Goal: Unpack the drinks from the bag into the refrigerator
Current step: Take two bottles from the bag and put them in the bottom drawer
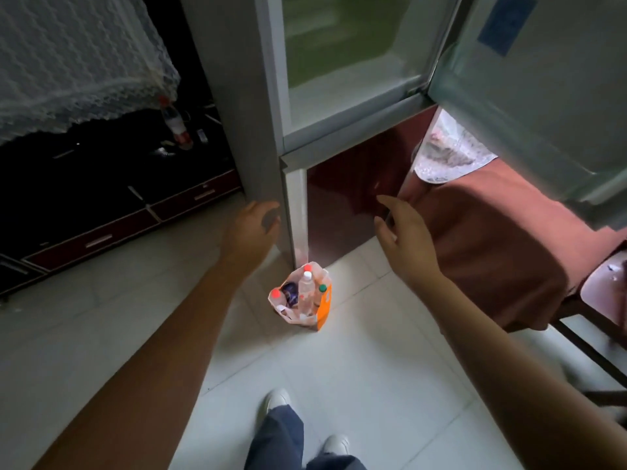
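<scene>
A person stands on a pale tile floor (356, 385) and looks down. Both arms reach forward. The left hand (249, 228) is in the middle of the frame, a bit left, with its fingers curled loosely and apart. It holds nothing and sits near the grey side edge of the refrigerator (244, 130). The right hand (405, 239) is in the middle, a bit right. Its fingers are spread open and it holds nothing too. It hangs in front of the dark red lower door (353, 205).

The bag (322, 308) stands on the floor just below the middle of the frame, close to the bottom corner of the refrigerator. It is orange and white and its top is open. Bottles poke up out of it. A clear bottle (306, 288) with a white cap stands in the middle. There are two red caps and one green cap (322, 288) around it.

At the top of the frame the upper door (543, 96) is swung open to the right. The inside looks pale and blurry.

At the right side is a table with a pink cloth (492, 239). At the upper left is a white lace cloth (74, 62), and another bottle (174, 122) stands in the dark below it.

Two white shoes (278, 400) show at the bottom.
</scene>
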Available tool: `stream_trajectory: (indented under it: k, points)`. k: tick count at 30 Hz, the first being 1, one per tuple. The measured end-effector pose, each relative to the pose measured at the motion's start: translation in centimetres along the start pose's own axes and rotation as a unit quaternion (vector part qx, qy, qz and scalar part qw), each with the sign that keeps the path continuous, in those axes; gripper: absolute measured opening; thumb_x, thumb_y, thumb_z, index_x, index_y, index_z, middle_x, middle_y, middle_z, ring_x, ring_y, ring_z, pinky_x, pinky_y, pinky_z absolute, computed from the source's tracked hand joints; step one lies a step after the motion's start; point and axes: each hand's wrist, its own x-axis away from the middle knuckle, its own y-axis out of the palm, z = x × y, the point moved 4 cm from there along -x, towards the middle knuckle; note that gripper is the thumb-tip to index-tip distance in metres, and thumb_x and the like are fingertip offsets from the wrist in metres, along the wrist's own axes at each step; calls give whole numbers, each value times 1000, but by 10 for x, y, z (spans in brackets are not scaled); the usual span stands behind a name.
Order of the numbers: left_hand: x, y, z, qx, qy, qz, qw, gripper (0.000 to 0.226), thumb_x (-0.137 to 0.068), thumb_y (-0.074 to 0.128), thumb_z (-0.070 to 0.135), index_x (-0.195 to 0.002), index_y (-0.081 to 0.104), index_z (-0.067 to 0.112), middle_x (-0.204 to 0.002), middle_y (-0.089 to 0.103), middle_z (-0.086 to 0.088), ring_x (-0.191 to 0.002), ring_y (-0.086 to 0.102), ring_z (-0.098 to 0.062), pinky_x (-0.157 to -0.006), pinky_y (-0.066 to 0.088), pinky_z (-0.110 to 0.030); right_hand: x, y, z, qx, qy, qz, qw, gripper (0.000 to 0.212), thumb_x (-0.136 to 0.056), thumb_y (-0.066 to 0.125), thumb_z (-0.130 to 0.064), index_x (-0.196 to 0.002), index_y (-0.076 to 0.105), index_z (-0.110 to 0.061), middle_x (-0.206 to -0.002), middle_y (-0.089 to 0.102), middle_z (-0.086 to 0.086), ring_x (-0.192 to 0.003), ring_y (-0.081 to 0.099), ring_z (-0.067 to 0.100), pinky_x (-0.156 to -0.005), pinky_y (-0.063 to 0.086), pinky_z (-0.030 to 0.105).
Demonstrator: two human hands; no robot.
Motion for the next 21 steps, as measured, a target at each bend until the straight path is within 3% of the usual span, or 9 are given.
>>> stream_trajectory:
  k: [5, 8, 15, 21]
  points:
    - [12, 51, -37, -39, -43, -20, 998, 54, -80, 33, 37, -123, 55, 14, -130, 56, -9, -119, 51, -27, -99, 38, -34, 10, 46, 33, -20, 24, -30, 999, 41, -90, 43, -27, -126, 50, -10, -130, 55, 14, -120, 50, 30, -100, 39, 36]
    - [11, 95, -76, -49, -54, -35, 997, 49, -86, 36, 37, -124, 54, 13, -133, 54, -8, -123, 47, -25, -105, 35, -36, 13, 95, 66, -29, 58, -44, 997, 38, -92, 47, -21, -129, 47, -11, -137, 49, 12, -126, 45, 28, -107, 36, 39]
    - [-5, 230, -191, -63, -45, -46, 996, 33, -93, 46, 18, -123, 55, 9, -128, 58, -10, -118, 51, -25, -99, 38, -33, 27, 261, 166, -20, 120, -79, 989, 40, -93, 45, -27, -132, 43, -18, -141, 45, 6, -127, 44, 24, -106, 37, 38]
    - [-21, 340, -287, -41, -69, -25, 996, 31, -90, 49, 18, -120, 57, 14, -122, 60, -5, -110, 55, -24, -87, 43, -31, 36, 382, 236, -29, 92, -66, 993, 36, -93, 46, -19, -129, 46, -14, -133, 52, 6, -122, 48, 21, -98, 39, 31]
